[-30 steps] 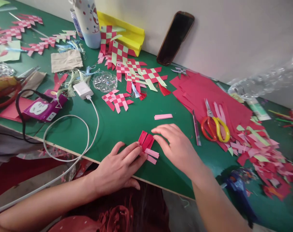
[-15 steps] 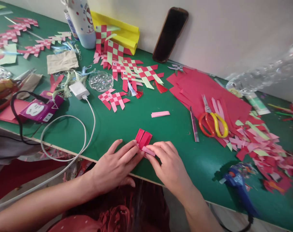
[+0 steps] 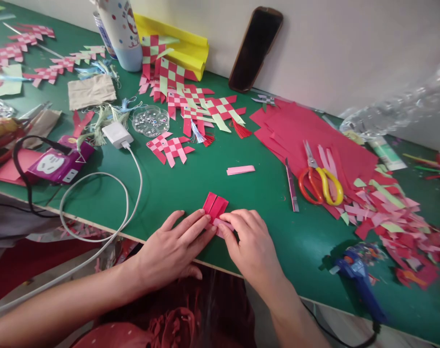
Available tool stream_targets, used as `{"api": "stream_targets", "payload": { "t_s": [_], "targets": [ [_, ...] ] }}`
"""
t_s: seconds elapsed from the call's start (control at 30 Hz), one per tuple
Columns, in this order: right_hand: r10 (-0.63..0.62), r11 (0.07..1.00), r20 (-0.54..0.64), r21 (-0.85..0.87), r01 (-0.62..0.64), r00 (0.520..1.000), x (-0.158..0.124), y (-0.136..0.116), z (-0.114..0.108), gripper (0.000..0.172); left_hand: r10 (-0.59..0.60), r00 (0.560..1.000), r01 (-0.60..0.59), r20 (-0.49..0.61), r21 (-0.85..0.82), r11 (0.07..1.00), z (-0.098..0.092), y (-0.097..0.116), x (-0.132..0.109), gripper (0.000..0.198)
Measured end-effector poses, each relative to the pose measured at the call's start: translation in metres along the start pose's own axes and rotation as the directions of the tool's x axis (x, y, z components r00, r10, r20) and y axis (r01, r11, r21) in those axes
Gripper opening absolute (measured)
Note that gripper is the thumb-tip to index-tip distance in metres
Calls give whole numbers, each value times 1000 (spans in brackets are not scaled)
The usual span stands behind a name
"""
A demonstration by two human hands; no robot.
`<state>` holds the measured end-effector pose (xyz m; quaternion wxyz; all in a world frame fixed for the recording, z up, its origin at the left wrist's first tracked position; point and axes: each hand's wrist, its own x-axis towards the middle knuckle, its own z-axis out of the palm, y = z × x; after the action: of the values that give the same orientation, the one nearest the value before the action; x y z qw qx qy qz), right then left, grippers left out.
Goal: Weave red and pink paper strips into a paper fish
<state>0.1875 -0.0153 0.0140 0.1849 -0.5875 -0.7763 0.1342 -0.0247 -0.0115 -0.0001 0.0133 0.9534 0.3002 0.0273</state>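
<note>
My left hand [image 3: 178, 241] lies with fingers stretched out, its fingertips pressing a small piece of red folded paper strips [image 3: 216, 205] against the green table near its front edge. From the right, my right hand [image 3: 251, 237] pinches a pink paper strip [image 3: 220, 223] between thumb and fingers, at the lower end of the red strips. Part of the pink strip is covered by my fingers. Another folded pink paper strip [image 3: 241, 169] rests on the table a little beyond my hands.
Right of my hands lie a cutter knife [image 3: 291, 186], scissors [image 3: 319, 183], red paper sheets [image 3: 310, 135], paper scraps [image 3: 404, 217] and a blue glue gun [image 3: 361, 280]. Woven paper fish [image 3: 176, 150] lie beyond. A white cable [image 3: 140, 169] loops at left. A phone [image 3: 256, 48] leans on the wall.
My right thumb has shifted slightly up over the pink strip, which now shows less beside the red paper. My left hand stays almost in place.
</note>
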Motion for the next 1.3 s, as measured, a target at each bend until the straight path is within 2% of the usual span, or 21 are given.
{"api": "stream_targets", "payload": {
  "t_s": [0.17,0.3,0.5,0.67,0.9,1.0,1.2,1.3],
  "targets": [
    [64,997,46,-52,-62,997,4,-5,1,12,-4,1000,4,-11,-4,1000,-1,0,1,93],
    [69,996,64,-67,-65,996,4,-7,0,12,-5,1000,5,0,-11,1000,-1,0,1,94],
    [45,994,30,-101,-41,999,3,-4,2,11,3,999,-2,45,-16,1000,-1,0,0,91],
    [28,998,19,-63,-27,999,-2,-1,1,13,-10,1000,10,17,-33,999,-1,1,0,88],
    [81,996,17,-48,-80,997,-16,7,-7,14,-40,999,39,-12,-88,995,-7,2,7,82],
    [69,997,-11,-34,-69,998,-19,11,-10,12,-50,999,48,-20,-92,995,-9,1,13,68],
    [25,999,-73,-27,-28,997,-24,4,-5,21,-84,996,76,-37,-171,982,-16,-5,30,20],
    [37,998,-94,-41,-41,995,-23,1,0,19,-91,994,74,-60,-237,969,-17,-9,38,18]
  ]
}}
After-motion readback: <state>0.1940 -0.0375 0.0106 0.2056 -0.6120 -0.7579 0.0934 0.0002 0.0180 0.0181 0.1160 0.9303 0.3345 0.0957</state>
